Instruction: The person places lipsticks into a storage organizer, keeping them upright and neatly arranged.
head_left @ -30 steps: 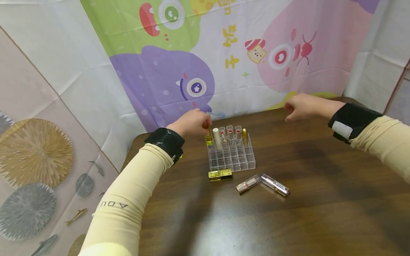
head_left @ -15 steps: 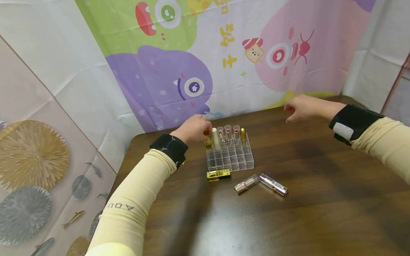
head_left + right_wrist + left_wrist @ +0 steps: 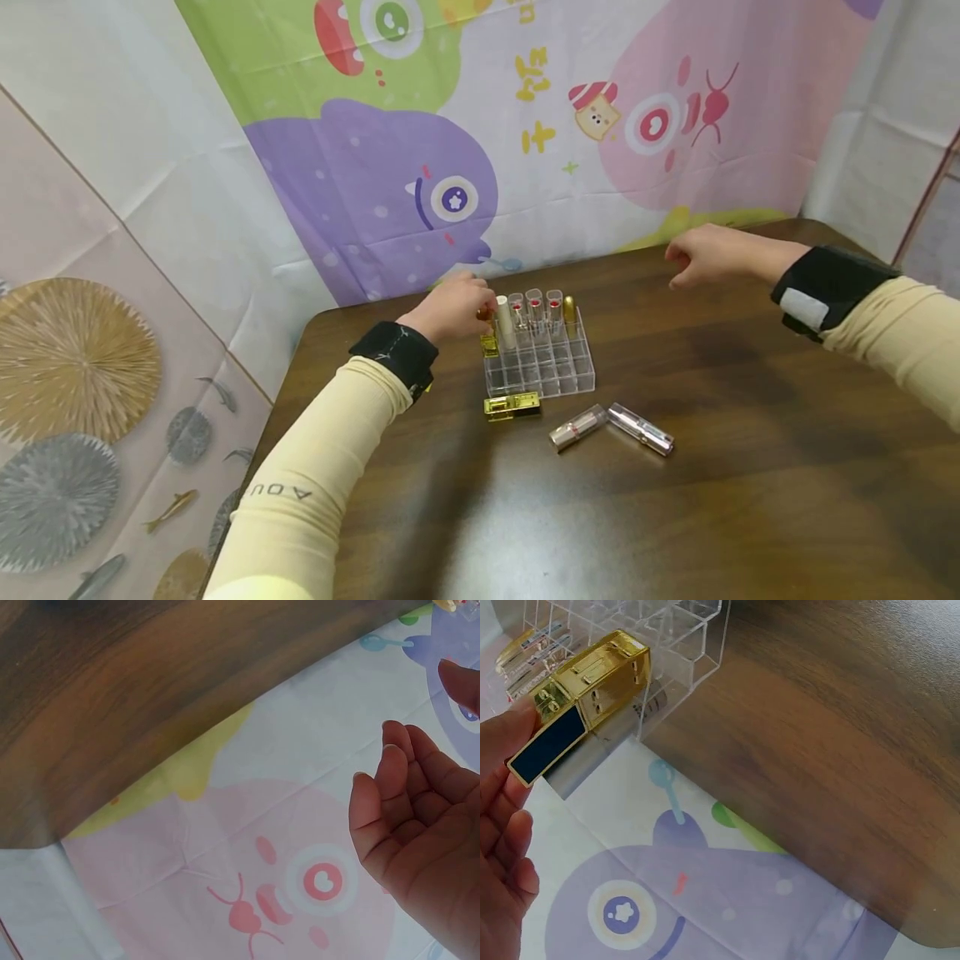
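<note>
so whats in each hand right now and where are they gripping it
The left hand pinches a gold lipstick by its top end, lower end at the clear organizer. The right hand holds nothing, fingers loosely curled above the table.

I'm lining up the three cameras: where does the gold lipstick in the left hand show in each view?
Head: gold lipstick left of centre, at the clear organizer's back left corner, under the left hand.
Left wrist: upper left, held by the fingertips.
Right wrist: not in it.
Shared landmark: the clear organizer.
</note>
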`<act>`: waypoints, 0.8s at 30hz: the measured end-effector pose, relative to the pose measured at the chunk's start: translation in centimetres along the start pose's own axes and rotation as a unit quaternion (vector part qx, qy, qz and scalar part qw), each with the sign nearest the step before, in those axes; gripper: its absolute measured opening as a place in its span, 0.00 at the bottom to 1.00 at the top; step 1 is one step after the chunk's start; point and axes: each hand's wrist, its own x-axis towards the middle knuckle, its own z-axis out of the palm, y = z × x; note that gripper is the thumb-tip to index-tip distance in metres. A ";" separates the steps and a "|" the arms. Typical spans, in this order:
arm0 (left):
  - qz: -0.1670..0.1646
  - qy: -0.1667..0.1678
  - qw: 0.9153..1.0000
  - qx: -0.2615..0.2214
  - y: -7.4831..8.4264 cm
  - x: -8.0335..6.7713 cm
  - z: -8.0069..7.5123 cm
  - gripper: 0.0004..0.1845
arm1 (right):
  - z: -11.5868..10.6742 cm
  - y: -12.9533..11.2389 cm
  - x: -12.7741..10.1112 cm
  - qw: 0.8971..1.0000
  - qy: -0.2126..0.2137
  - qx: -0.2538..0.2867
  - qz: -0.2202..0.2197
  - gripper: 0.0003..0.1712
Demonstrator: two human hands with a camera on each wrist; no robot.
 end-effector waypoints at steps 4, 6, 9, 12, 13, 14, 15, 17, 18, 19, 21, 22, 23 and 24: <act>0.001 0.010 1.000 0.004 -0.1 -0.1 0.3 0.10 | 0.2 -0.1 0.0 1.000 -0.004 0.002 0.001 0.24; 0.002 0.016 1.000 0.007 -0.3 -0.1 0.5 0.10 | 0.3 -0.2 0.0 1.000 -0.004 0.004 0.003 0.24; 0.003 0.030 0.999 0.021 -0.4 -0.1 0.7 0.10 | 0.4 -0.4 0.1 1.000 -0.002 0.006 0.004 0.24; 0.004 0.044 0.998 0.039 -0.4 -0.2 1.0 0.10 | 0.6 -0.5 0.3 1.000 -0.004 0.006 0.002 0.24; 0.003 0.048 0.998 0.044 -0.4 -0.1 1.0 0.10 | 0.6 -0.5 0.4 1.000 -0.005 0.007 0.003 0.24; 0.002 0.050 0.998 0.048 -0.3 -0.1 1.1 0.10 | 0.6 -0.5 0.4 1.000 -0.006 0.007 0.003 0.24; 0.001 0.052 0.997 0.050 -0.2 -0.1 1.2 0.10 | 0.7 -0.5 0.5 1.000 -0.007 0.008 0.005 0.24; -0.006 0.052 0.997 0.050 0.0 0.0 1.2 0.10 | 0.7 -0.5 0.6 1.000 -0.009 0.009 0.007 0.23; -0.010 0.052 0.997 0.050 0.1 0.0 1.3 0.09 | 0.8 -0.5 0.6 1.000 -0.010 0.010 0.007 0.24; -0.013 0.051 0.997 0.049 0.2 0.0 1.3 0.09 | 0.8 -0.5 0.6 1.000 -0.011 0.012 0.006 0.24; -0.020 0.049 0.997 0.050 0.4 0.1 1.4 0.07 | 0.9 -0.4 0.7 1.000 -0.012 0.014 0.003 0.23; -0.024 0.047 0.997 0.051 0.5 0.0 1.5 0.06 | 1.0 -0.4 0.8 1.000 -0.012 0.015 0.000 0.23; -0.026 0.047 0.997 0.054 0.6 0.0 1.6 0.06 | 1.1 -0.4 0.8 1.000 -0.012 0.016 -0.003 0.23; -0.027 0.048 0.997 0.058 0.8 0.0 1.6 0.05 | 1.1 -0.4 0.9 1.000 -0.012 0.017 -0.005 0.23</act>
